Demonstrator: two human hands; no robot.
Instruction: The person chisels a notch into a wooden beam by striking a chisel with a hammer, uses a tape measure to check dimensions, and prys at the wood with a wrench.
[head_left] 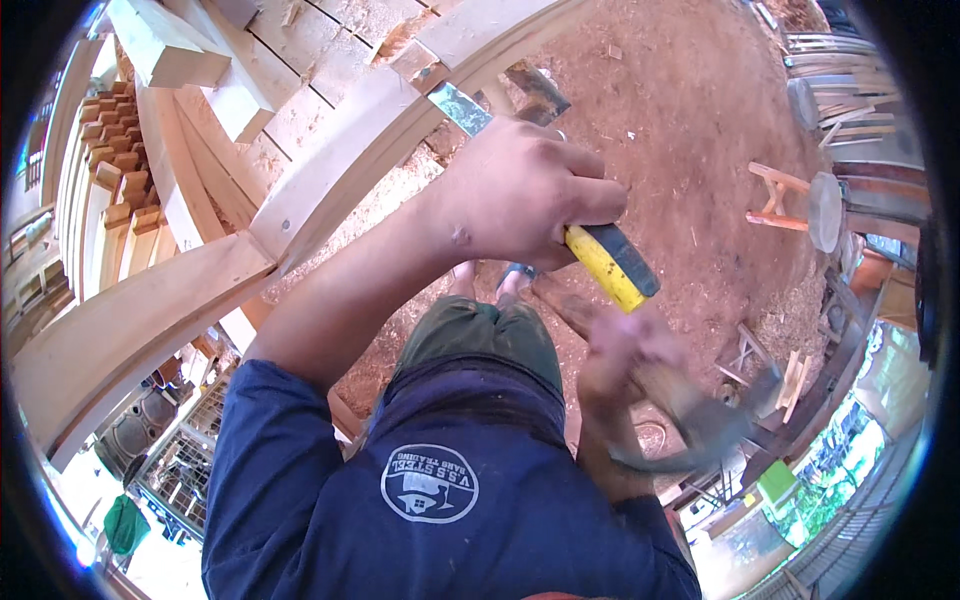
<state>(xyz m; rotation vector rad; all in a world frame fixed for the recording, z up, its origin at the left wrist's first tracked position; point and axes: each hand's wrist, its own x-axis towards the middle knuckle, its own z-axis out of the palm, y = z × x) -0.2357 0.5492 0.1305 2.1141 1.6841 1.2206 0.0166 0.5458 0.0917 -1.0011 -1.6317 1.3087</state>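
Note:
My left hand grips a chisel with a yellow and black handle. Its flat metal blade rests at a small block or notch on a long, pale curved timber. My right hand, blurred by motion, is closed round the wooden handle of a striking tool, likely a hammer, below the chisel's handle end. That tool's dark head is smeared, so its shape is unclear.
Pale timbers and stacked pieces with notched ends lie at left, above a wire crate. A dirt floor with shavings lies around my feet. A small wooden stool and piled boards line the right side.

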